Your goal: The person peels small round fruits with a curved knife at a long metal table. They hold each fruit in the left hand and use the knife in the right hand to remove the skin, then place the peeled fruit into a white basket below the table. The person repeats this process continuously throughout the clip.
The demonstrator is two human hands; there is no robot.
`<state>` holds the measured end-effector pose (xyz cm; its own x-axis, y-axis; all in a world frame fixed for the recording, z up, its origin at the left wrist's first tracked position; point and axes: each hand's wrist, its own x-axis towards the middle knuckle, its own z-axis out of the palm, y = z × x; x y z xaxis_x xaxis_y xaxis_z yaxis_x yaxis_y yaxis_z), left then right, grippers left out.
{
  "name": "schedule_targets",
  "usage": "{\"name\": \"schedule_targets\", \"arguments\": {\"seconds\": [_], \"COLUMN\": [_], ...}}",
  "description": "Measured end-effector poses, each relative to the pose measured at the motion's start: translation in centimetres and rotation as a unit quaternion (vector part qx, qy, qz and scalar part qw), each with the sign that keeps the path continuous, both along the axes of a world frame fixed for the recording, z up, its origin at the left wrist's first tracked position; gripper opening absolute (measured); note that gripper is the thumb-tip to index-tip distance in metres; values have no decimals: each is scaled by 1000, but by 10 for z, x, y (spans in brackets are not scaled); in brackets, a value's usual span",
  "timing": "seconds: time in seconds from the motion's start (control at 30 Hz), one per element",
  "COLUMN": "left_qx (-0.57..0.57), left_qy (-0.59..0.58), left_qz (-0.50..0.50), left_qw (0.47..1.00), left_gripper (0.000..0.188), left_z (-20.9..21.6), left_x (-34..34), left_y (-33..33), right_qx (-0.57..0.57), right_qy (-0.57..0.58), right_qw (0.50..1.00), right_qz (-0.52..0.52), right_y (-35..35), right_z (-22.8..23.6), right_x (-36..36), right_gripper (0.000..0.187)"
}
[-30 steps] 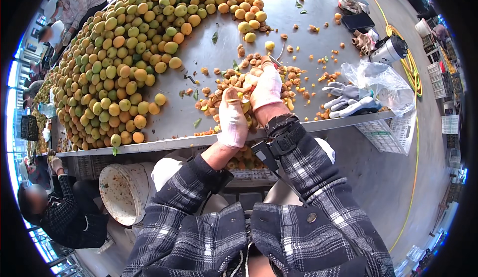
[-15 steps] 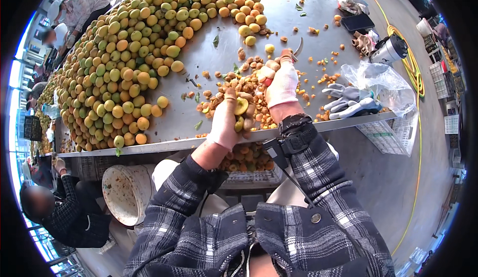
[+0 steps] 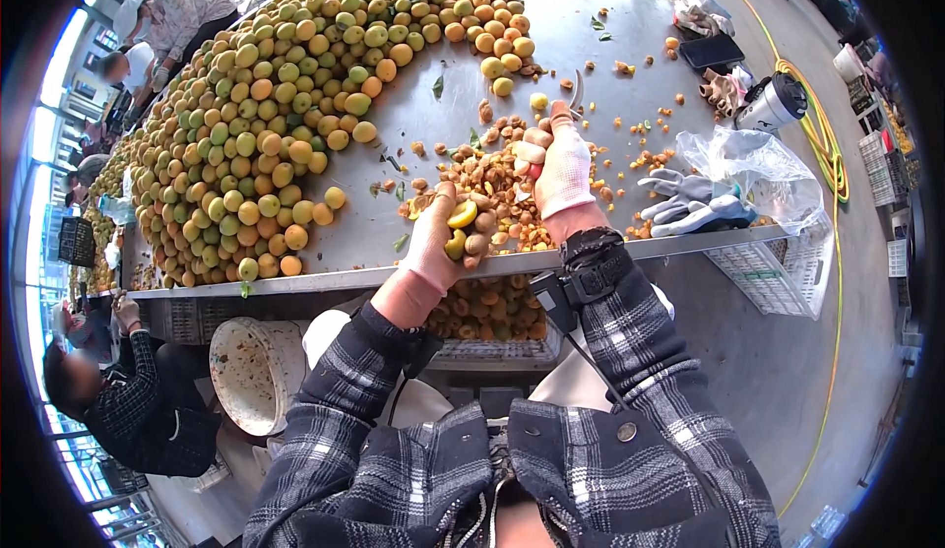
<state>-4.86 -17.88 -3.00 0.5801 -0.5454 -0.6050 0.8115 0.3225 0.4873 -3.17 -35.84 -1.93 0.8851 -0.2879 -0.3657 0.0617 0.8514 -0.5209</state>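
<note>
Head camera shows me the left hand (image 3: 433, 238) with thumb and fingers curled around cut fruit (image 3: 461, 215), the yellow-green pieces pinched between them, near the fingertips. Right of that grip and a little farther out, I see the right hand (image 3: 565, 169) closed around a curved knife (image 3: 578, 90); its blade rises past the thumb, and the fingers hide most of the handle. Brown lumps and orange scraps (image 3: 507, 193) lie between and beyond both grips. Whole fruit (image 3: 246, 154) is heaped well to the left. Both forearms reach forward from below, slanting inward, hands apart from each other; the right thumb points away from the body.
</note>
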Motion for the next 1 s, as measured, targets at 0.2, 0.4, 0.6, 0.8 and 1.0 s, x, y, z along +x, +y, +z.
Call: {"name": "schedule_targets", "arguments": {"seconds": [0.2,0.4,0.6,0.8,1.0], "left_qx": [-38,-16,54,686,841], "left_qy": [1,225,43,-536,-348], "left_qz": [-129,93,-14,-150,-315], "left_qw": [991,970,998,468,269], "left_gripper": [43,40,47,41,62], "left_z": [11,-42,-24,59,23], "left_x": [-48,-125,-111,11,105], "left_y": [10,29,71,110,126], "right_qx": [-71,-192,-273,-335,-337], "right_qy": [7,-34,-27,-45,-27], "right_qw": [997,981,961,939,939], "right_qz": [-2,17,38,53,67], "right_y": [-7,-7,0,1,13], "right_z": [9,-4,6,7,8], "right_x": [-7,-8,-18,-21,-19], "right_gripper": [41,40,41,41,44]}}
